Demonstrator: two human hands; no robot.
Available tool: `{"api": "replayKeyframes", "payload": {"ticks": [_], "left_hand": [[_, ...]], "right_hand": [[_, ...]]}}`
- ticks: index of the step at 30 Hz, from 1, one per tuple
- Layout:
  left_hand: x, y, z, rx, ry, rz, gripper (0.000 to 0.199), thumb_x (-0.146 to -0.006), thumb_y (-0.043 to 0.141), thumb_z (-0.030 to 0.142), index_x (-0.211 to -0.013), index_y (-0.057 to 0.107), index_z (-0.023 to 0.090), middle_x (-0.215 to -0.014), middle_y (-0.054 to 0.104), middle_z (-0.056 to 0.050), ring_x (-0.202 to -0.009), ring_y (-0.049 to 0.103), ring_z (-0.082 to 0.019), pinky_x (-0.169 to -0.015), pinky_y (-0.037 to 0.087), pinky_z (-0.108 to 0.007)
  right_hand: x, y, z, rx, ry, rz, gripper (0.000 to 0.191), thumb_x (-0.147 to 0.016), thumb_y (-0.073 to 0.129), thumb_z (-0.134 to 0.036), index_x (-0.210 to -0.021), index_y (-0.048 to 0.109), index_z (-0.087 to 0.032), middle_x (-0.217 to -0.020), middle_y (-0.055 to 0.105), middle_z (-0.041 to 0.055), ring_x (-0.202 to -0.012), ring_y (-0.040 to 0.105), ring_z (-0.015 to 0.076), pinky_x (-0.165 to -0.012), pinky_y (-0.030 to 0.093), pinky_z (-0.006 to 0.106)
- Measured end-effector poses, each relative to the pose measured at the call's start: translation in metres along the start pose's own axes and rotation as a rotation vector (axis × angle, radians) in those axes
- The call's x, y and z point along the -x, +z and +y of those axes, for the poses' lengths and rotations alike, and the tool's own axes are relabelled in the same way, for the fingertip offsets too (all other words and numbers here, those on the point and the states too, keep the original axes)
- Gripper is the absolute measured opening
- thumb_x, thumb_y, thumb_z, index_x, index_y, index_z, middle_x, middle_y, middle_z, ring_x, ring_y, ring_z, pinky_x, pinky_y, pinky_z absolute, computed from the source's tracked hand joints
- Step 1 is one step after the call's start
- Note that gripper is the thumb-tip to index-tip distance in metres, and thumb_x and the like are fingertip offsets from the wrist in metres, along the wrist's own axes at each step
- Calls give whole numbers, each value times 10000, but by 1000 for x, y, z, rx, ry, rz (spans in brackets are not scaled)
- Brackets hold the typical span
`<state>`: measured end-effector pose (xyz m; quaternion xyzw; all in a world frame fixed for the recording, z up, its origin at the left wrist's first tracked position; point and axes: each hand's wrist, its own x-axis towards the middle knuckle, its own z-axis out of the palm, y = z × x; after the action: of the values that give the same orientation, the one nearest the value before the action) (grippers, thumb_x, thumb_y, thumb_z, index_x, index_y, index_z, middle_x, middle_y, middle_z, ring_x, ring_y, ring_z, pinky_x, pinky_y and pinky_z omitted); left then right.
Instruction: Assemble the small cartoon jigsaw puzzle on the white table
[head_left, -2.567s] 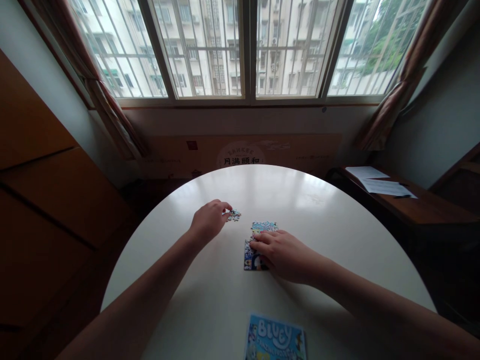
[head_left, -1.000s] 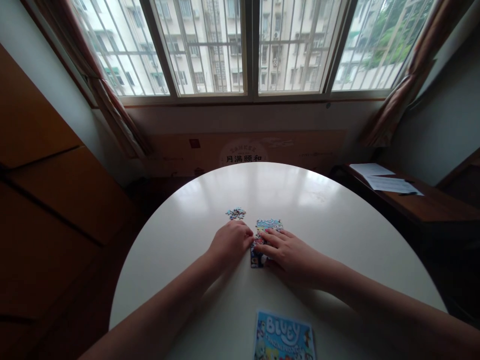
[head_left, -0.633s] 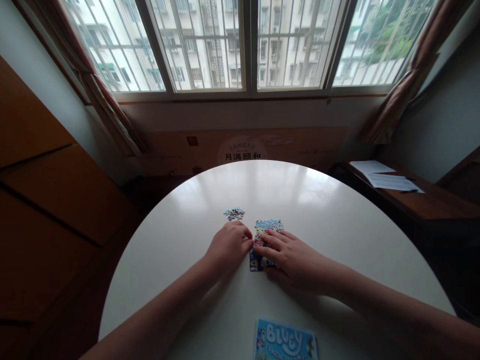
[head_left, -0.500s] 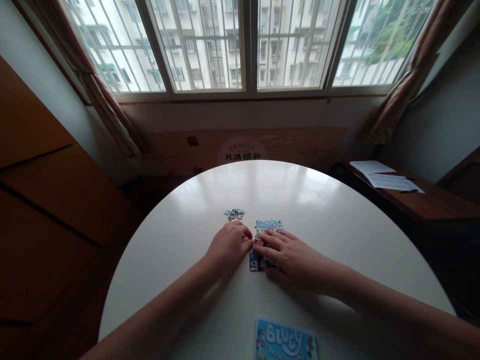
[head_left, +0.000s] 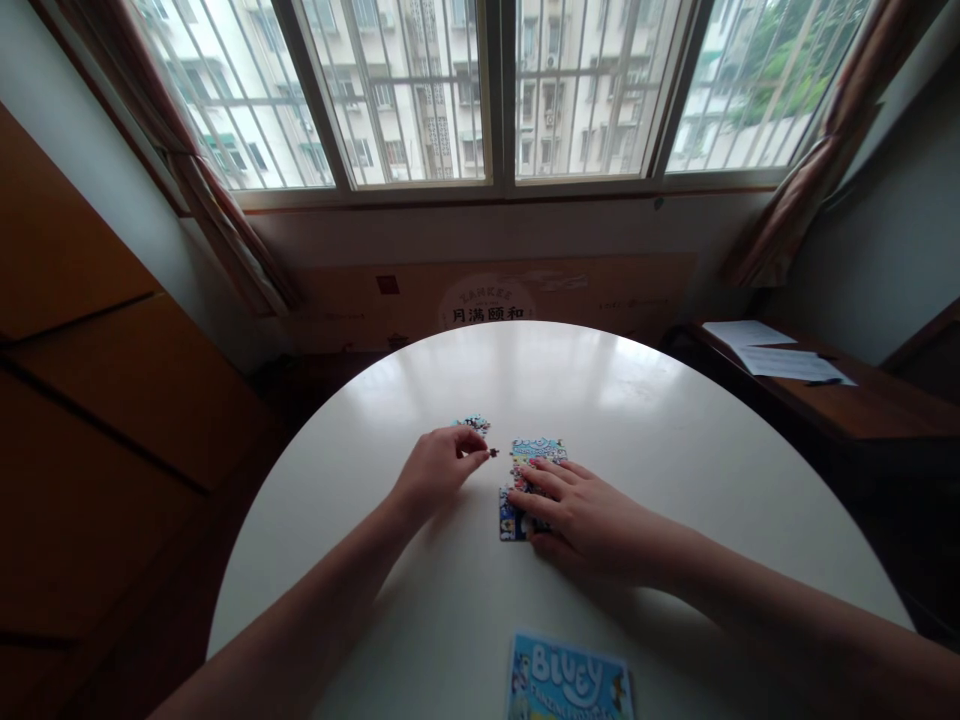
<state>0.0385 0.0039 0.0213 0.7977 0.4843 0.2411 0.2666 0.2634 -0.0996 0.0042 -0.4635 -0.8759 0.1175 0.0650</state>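
Between the thumb and fingertips of my left hand (head_left: 442, 462) is a small dark puzzle piece (head_left: 493, 453), held just left of the partly joined jigsaw puzzle (head_left: 538, 448). My right hand (head_left: 574, 510) lies on that puzzle with its fingers spread, covering much of its middle and right side. A notch shows in the puzzle's left edge, near my right fingertips. Just beyond my left hand sits a pile of loose puzzle pieces (head_left: 474, 424), partly hidden by the fingers.
A blue Bluey box or booklet (head_left: 570, 680) lies at the near edge of the round white table (head_left: 360, 600). Papers (head_left: 795, 364) and a pen rest on a brown desk at the right. A printed carton (head_left: 600, 290) stands under the window.
My left hand has drawn back up and left from the puzzle's left edge, with a dark piece now showing in its fingers. My right hand stays in place.
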Motion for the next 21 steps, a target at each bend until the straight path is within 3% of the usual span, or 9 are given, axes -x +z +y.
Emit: {"api": "replayKeyframes", "payload": {"ticks": [8,21], "left_hand": [[-13,-22,-26,-130,-137,91,154,-822,659,305,-887,773,223,-892,789,-20,-830,715,-207,-781,521,-316],[-15,-2,-24,-326,-75,113,147,-865,637,312,-902,772,267,-962,781,7,-897,691,-214,-798,502,-313]], "right_hand": [[0,-6,-3,1,8,-40,568,-995,511,-431,-1532,457,-253,-1613,339,134,-1485,321,384,-1213,252,598],[-1,-3,3,5,-81,34,532,-967,564,-382,-1482,513,-260,-1586,395,124,-1449,389,370,-1194,296,597]]}}
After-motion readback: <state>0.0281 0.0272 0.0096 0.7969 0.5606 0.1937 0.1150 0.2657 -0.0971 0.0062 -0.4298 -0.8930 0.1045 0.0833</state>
